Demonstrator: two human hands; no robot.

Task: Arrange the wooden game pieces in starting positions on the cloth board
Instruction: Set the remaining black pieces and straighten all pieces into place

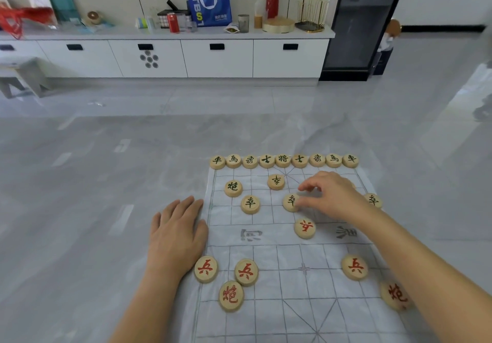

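Setting up on the cloth board (279, 257), spread over a grey surface (80, 236).
Left hand (177, 233) lies flat at the board's 9 o'clock edge, fingers straight and pressed together. The right hand (332, 196) up at 1 o'clock has curled fingers, thumb touching a green-lettered piece (290, 201) (can't tell if it's actually pinched). Back row (283, 160) of nine lines 12 o'clock, and red pieces (246, 272) sit loose near 7.

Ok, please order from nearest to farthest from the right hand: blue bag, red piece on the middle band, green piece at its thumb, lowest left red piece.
From the right hand:
1. green piece, at the thumb.
2. red piece on the middle band, just below the hand.
3. lowest left red piece, down to the left.
4. blue bag, on the far counter.
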